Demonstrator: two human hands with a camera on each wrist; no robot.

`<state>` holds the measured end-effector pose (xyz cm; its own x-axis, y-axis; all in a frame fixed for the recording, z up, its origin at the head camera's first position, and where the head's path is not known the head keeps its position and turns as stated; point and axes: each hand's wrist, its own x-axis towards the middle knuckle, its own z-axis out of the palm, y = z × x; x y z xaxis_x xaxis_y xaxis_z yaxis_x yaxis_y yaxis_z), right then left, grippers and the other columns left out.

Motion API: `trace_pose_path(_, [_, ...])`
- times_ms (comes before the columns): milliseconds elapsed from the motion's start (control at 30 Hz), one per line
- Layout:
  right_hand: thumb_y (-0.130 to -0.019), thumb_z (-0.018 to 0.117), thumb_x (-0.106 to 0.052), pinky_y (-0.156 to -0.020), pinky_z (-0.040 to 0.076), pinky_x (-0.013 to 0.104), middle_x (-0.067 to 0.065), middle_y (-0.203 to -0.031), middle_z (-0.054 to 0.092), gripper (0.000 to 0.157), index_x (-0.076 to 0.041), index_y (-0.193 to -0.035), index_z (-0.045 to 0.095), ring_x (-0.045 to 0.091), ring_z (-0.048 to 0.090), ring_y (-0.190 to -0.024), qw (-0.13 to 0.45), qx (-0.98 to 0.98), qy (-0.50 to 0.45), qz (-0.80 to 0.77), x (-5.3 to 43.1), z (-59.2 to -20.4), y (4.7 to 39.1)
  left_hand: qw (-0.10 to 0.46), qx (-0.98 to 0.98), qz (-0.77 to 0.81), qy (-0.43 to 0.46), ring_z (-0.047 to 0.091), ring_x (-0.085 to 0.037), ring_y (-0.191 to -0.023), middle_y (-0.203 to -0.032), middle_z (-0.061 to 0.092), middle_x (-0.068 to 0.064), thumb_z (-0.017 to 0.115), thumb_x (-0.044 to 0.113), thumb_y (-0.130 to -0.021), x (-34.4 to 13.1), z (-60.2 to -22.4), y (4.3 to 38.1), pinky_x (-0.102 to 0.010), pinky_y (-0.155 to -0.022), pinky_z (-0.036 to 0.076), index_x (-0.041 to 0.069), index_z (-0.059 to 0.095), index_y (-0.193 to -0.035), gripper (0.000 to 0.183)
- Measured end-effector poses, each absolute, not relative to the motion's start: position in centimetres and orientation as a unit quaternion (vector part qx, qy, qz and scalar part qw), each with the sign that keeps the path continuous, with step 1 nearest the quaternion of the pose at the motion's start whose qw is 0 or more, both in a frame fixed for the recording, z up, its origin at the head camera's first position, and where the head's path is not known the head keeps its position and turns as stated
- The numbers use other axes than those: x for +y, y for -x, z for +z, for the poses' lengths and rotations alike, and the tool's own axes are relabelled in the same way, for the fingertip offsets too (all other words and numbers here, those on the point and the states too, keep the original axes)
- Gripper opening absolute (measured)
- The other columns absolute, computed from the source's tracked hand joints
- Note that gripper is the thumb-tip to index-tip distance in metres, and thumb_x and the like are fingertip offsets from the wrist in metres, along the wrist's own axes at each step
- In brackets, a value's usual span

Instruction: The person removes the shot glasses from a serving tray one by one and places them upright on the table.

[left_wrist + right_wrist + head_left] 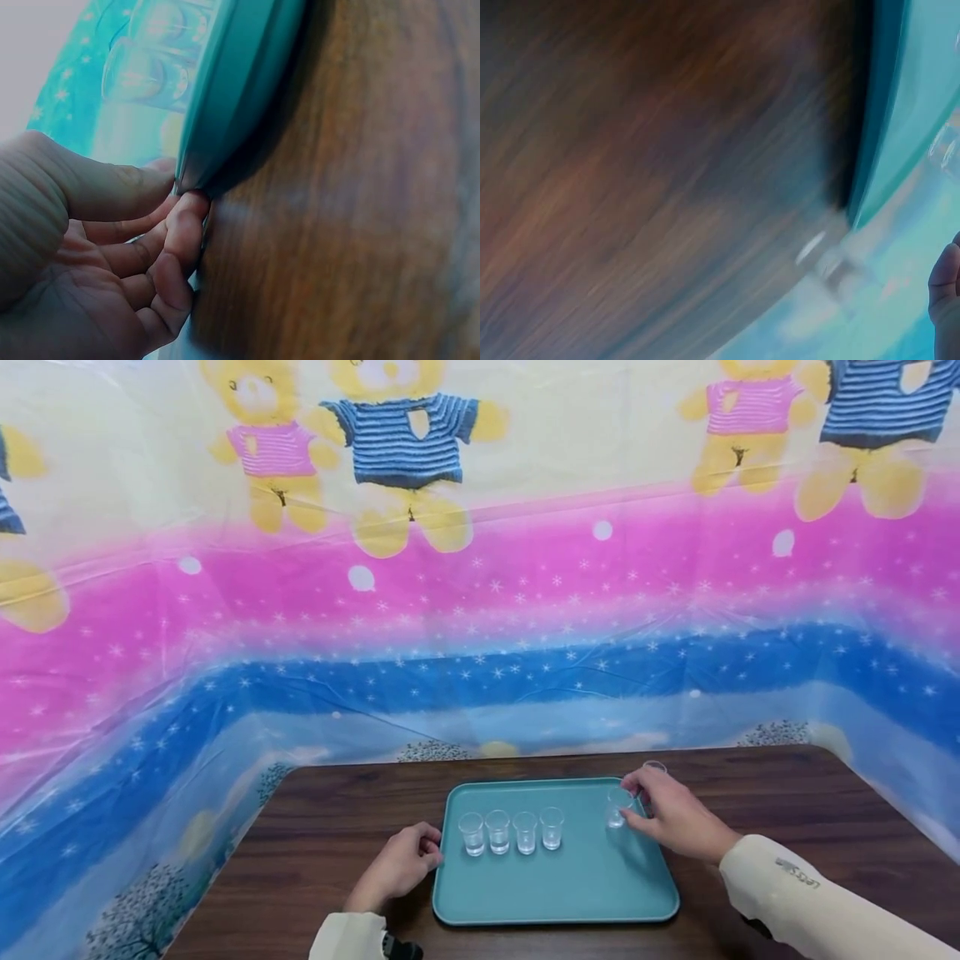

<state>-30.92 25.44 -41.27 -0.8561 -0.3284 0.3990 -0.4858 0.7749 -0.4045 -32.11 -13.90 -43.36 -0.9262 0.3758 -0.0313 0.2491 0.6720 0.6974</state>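
Observation:
A teal tray (pixel 555 885) lies on the table with a row of several small clear cups (pixel 525 833) on its left half. Whether their bright bottoms are liquid or thick bases I cannot tell. My left hand (pixel 403 862) pinches the tray's left rim; the left wrist view shows the thumb (pixel 124 187) on the rim and curled fingers against its outer side. Over the tray's right part, my right hand (pixel 678 814) holds another clear cup (pixel 617 810) between thumb and fingers. In the right wrist view only a bit of that hand (pixel 946 285) shows at the edge.
One more clear cup (pixel 655 767) stands behind the right hand, mostly hidden by it, beyond the tray's right side. The dark wooden table (pixel 322 810) reaches back to a hanging cloth (pixel 465 643) printed with bears and snowflakes.

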Motion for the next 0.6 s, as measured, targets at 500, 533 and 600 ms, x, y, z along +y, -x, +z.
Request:
trace_pose_path(500, [-0.076,0.065,-0.017,-0.063,0.044,0.031,0.005,-0.09,0.05,0.028,-0.006,-0.098,0.053,0.013,0.05,-0.077,0.164,-0.944,-0.142,0.247,31.8,-42.5,32.1,0.092,0.911,0.366,-0.165,0.047,-0.015,-0.069,-0.078,0.051,-0.002,0.055,0.008,-0.083,-13.9,-43.3,32.1,-0.031,-0.061,0.039,-0.001,0.051,-0.101,0.021])
trace_pose_path(533, [-0.076,0.065,-0.017,-0.063,0.044,0.032,0.006,-0.09,0.05,0.028,-0.006,-0.098,0.053,0.014,0.051,-0.077,0.161,-0.945,-0.142,0.245,31.8,-42.7,32.1,0.091,0.911,0.365,-0.166,0.047,-0.014,-0.069,-0.078,0.051,-0.002,0.055,0.008,-0.083,-13.9,-43.3,32.1,-0.031,-0.061,0.039,-0.001,0.051,-0.101,0.021])
trace_pose_path(600, [-0.076,0.065,-0.017,-0.064,0.044,0.033,0.006,-0.089,0.051,0.028,-0.005,-0.098,0.054,0.014,0.051,-0.078,0.16,-0.947,-0.14,0.24,31.8,-42.9,32.2,0.091,0.912,0.364,-0.168,0.047,-0.014,-0.069,-0.079,0.051,-0.001,0.055,0.008,-0.083,-13.9,-43.4,32.1,-0.031,-0.062,0.039,-0.001,0.051,-0.101,0.021])
